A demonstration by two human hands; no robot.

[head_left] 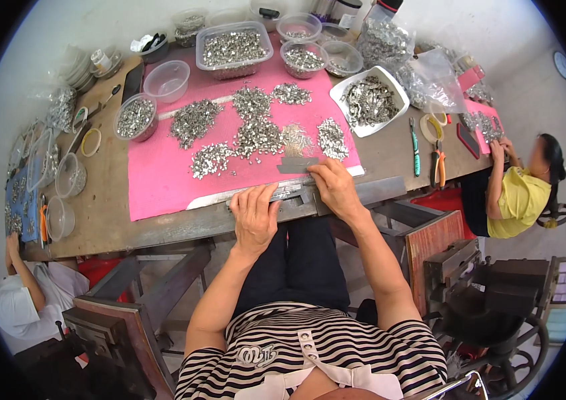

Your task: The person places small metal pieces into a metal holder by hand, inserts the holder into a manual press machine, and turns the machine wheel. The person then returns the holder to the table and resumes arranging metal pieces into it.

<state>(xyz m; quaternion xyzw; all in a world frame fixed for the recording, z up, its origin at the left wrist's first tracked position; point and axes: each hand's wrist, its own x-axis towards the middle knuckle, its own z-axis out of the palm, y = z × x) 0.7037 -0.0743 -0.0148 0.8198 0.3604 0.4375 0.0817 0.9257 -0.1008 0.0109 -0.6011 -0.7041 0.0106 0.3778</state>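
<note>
My left hand [255,217] is curled over a slotted metal fixture [288,195] at the table's front edge, fingers bent and pressed together on it. Just to the right, my right hand [338,190] is closed in a pinch; whatever its fingertips hold is too small to make out. Beside those fingertips lie flat grey metal strips [294,167]. Loose piles of small silvery metal parts [259,137] cover the pink mat [163,190] beyond my hands. Thin pin-like pieces [296,139] are heaped nearest the strips, with another pile of shiny parts [332,139] to their right.
Plastic tubs [234,50] of metal parts line the back, with a white square dish [372,101] at right. Orange-handled pliers [438,167], a green-handled tool [416,150] and tape rolls lie farther right. Co-workers sit at right [520,200] and left [36,300].
</note>
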